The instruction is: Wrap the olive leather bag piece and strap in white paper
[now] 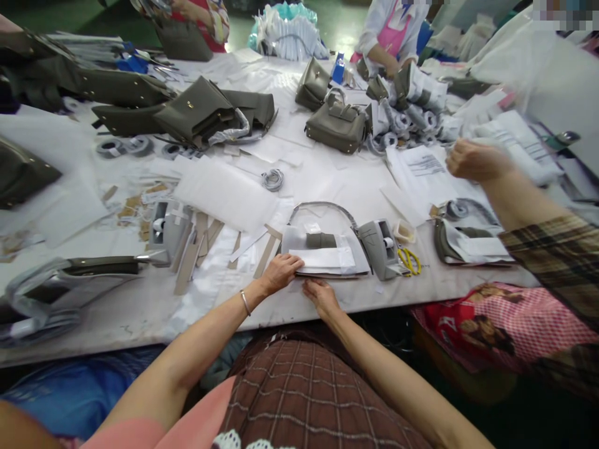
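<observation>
Handbag workshop or factory packing line: long white surface [140, 305] strewn with grey handbags [337, 125], wrapped straps [407, 118], tape dispensers [381, 249], paper sheets [224, 193]; several workers around its far edge.

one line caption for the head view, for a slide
Both hands, left and right, press on a paper-wrapped grey handbag at the table's near edge.
</observation>
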Demonstrator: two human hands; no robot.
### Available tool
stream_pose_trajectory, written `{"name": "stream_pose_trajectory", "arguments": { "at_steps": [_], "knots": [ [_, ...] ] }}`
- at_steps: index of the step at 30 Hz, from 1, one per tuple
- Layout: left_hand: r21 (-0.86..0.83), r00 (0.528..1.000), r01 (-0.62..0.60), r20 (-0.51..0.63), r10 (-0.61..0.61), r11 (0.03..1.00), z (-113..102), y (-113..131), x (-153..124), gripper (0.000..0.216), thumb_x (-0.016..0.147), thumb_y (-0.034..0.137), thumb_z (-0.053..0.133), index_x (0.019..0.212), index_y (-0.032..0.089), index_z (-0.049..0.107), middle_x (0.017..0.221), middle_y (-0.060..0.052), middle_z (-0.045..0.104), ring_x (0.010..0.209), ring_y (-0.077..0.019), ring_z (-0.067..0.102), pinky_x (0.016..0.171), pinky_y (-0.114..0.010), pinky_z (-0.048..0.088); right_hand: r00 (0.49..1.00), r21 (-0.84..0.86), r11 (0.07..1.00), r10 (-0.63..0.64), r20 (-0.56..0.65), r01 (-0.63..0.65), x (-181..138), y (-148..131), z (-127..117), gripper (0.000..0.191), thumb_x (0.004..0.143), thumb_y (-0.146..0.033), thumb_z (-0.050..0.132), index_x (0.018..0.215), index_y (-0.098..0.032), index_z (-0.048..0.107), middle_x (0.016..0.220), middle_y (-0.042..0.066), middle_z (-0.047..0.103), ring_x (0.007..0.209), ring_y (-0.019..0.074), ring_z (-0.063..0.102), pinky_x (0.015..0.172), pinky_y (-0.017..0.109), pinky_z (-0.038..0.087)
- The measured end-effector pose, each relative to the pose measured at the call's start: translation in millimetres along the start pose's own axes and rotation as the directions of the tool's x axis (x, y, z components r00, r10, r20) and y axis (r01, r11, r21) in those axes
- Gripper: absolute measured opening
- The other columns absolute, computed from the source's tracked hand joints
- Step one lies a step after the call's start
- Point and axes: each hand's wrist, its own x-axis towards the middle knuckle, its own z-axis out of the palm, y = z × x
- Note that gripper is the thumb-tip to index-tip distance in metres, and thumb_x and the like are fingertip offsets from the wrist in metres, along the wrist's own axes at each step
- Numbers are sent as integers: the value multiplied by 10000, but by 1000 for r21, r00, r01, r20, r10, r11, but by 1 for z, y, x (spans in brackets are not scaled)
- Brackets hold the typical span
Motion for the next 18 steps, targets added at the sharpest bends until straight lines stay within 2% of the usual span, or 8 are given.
{"name": "stream_pose_trajectory", "arguments": {
  "at_steps": [5,7,8,10,11,12,15,18],
  "knots": [
    [-16,1000,-30,-5,30,999,3,-5,-2,310,855,145,557,1153,223,582,1148,-71,642,1022,-237,567,832,-354,456,1000,-171,985,1,-3,-1,7,-6,11,211,723,-384,711,755,-213,590,603,12,644,530,190,626,474,284,476],
    [-18,999,-32,-9,32,999,3,-6,-2,303,861,154,565,1156,221,582,1155,-69,644,1027,-236,571,838,-354,457,990,-367,919,-139,36,143,-1,-1,8,190,717,-351,739,800,-217,633,617,4,654,584,196,647,530,277,478],
    [-18,999,-35,-10,34,999,3,-6,-2,295,865,160,570,1154,220,583,1155,-69,646,1028,-235,574,838,-353,459,967,-503,827,-241,88,252,-6,2,6,195,721,-329,747,858,-225,653,665,7,677,649,204,670,580,277,487],
    [-14,999,-40,-9,40,999,2,-5,-3,282,872,170,575,1150,219,588,1158,-71,649,1029,-232,579,840,-349,462,893,-736,530,-382,236,421,-13,8,2,312,745,-300,748,1038,-247,654,831,22,723,781,217,697,659,281,494],
    [-12,999,-45,-10,44,999,3,-5,-3,278,876,175,577,1150,218,590,1161,-72,650,1030,-232,581,840,-348,463,869,-804,389,-400,292,449,-14,9,2,393,760,-303,746,1131,-254,625,918,35,731,818,223,701,669,286,494],
    [-10,999,-50,-12,50,999,3,-5,-3,274,880,180,580,1151,217,591,1166,-73,651,1031,-231,583,840,-348,464,864,-846,296,-393,316,444,-14,10,2,461,772,-316,745,1202,-255,589,986,49,731,831,229,704,664,291,492],
    [-3,998,-56,-26,56,998,6,-6,-4,282,886,195,593,1168,212,591,1189,-76,651,1040,-234,586,838,-350,463,868,-899,157,-372,330,409,-7,8,6,460,829,-397,707,1237,-249,555,1046,72,728,813,235,709,634,293,480],
    [-7,998,-53,-37,53,999,11,-9,-6,300,881,187,600,1179,214,591,1204,-74,649,1053,-230,586,840,-347,461,822,-883,77,-408,397,464,2,5,7,291,879,-393,646,1124,-242,600,1005,69,736,789,219,702,621,271,461]
  ]
}}
